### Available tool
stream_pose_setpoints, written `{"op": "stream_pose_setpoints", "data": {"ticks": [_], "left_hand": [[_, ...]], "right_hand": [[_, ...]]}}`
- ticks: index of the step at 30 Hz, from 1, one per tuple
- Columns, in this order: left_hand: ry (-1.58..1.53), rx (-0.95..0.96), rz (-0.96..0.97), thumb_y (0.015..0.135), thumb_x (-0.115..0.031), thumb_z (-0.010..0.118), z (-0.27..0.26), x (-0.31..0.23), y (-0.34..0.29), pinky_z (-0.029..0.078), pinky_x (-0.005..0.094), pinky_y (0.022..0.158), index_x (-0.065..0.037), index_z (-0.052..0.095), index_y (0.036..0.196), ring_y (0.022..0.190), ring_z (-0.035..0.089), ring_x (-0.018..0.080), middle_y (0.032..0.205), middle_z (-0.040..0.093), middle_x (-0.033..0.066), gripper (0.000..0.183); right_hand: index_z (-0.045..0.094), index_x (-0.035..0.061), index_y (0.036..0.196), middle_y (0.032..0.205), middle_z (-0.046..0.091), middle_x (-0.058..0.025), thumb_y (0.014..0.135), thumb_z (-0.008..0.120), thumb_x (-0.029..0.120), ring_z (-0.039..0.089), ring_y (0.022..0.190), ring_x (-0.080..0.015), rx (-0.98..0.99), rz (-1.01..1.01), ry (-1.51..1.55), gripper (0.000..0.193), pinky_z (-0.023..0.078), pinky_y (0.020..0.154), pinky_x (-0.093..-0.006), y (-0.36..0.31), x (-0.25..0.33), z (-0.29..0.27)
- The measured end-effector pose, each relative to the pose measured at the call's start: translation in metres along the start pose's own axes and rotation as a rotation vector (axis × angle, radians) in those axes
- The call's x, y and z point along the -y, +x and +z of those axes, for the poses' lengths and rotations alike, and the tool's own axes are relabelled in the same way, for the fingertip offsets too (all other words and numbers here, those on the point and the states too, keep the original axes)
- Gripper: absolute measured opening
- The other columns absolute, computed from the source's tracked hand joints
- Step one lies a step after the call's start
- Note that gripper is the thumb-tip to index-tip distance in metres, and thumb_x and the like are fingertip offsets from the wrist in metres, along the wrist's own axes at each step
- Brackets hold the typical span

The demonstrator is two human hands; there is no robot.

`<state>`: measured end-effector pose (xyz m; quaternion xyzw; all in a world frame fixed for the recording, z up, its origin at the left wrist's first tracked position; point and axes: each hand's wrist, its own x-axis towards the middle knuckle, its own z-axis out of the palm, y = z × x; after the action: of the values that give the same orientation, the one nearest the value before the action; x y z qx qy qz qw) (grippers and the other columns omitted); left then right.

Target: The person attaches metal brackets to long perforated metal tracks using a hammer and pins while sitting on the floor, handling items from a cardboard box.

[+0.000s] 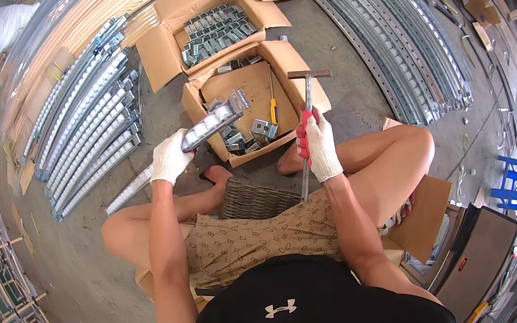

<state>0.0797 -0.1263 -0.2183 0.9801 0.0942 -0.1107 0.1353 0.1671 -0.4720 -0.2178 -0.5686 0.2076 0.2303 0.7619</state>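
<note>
My gloved left hand (170, 158) is closed around a grey metal roller track (209, 125) with white wheels. The track slants up to the right, and a metal bracket (239, 101) sits at its far end, above the near cardboard box (251, 156). My gloved right hand (322, 148) grips the metal handle of a hammer (309, 75), held upright with its head at the top. Red shows on the finger side of that glove. Inside the near box lie a yellow-handled screwdriver (274, 111) and several metal brackets (263, 128).
A second cardboard box (154, 59) full of metal brackets (218, 32) stands behind. Several roller tracks (91, 127) lie at left, and long metal rails (387, 33) at right. A woven basket-like piece (251, 200) is between my legs. A blue plastic stool (514, 183) stands far right.
</note>
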Motion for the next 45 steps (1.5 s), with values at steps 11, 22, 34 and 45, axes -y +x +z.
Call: {"op": "stream_pose_setpoints", "data": {"ticks": [11, 22, 34, 45], "left_hand": [[-0.022, -0.017, -0.145, 0.079, -0.015, 0.077, 0.126, 0.022, 0.047, 0.052, 0.0490, 0.098, -0.013, 0.063, 0.130, 0.114, 0.067, 0.0363, 0.118, 0.072, 0.0139, 0.053], [-0.445, -0.270, 0.122, 0.080, -0.027, 0.082, 0.123, -0.040, 0.078, 0.046, 0.0445, 0.106, -0.016, 0.072, 0.121, 0.124, 0.061, 0.0303, 0.127, 0.068, 0.0092, 0.043], [-0.505, -0.464, -0.051, 0.076, -0.024, 0.085, 0.149, -0.059, 0.078, 0.045, 0.0471, 0.108, -0.008, 0.074, 0.110, 0.121, 0.062, 0.0346, 0.127, 0.070, 0.0119, 0.039], [-0.410, -0.679, -0.067, 0.084, -0.016, 0.078, 0.172, -0.093, 0.077, 0.044, 0.0510, 0.110, -0.005, 0.072, 0.102, 0.118, 0.062, 0.0385, 0.122, 0.070, 0.0146, 0.022]], "right_hand": [[0.064, -0.0002, 0.103, 0.072, 0.061, -0.0018, 0.101, 0.059, 0.018, 0.052, 0.044, -0.0107, 0.114, 0.039, -0.498, 0.019, 0.040, 0.036, -0.0283, 0.081, -0.098, 0.014], [0.066, 0.0023, 0.129, 0.127, 0.063, -0.0314, 0.091, 0.066, 0.028, 0.065, 0.113, -0.0483, 0.001, -0.359, -1.526, 0.046, 0.051, 0.097, -0.0553, 0.108, -0.079, 0.004], [0.073, 0.0042, 0.110, 0.101, 0.073, -0.0207, 0.094, 0.066, 0.026, 0.069, 0.097, -0.0398, 0.195, -0.501, -1.180, 0.028, 0.055, 0.085, -0.0494, 0.084, -0.061, 0.067], [0.067, 0.0070, 0.116, 0.079, 0.072, -0.0216, 0.097, 0.064, 0.032, 0.072, 0.077, -0.0419, 0.001, -0.520, -1.261, 0.031, 0.057, 0.070, -0.0549, 0.116, -0.099, 0.082]]}}
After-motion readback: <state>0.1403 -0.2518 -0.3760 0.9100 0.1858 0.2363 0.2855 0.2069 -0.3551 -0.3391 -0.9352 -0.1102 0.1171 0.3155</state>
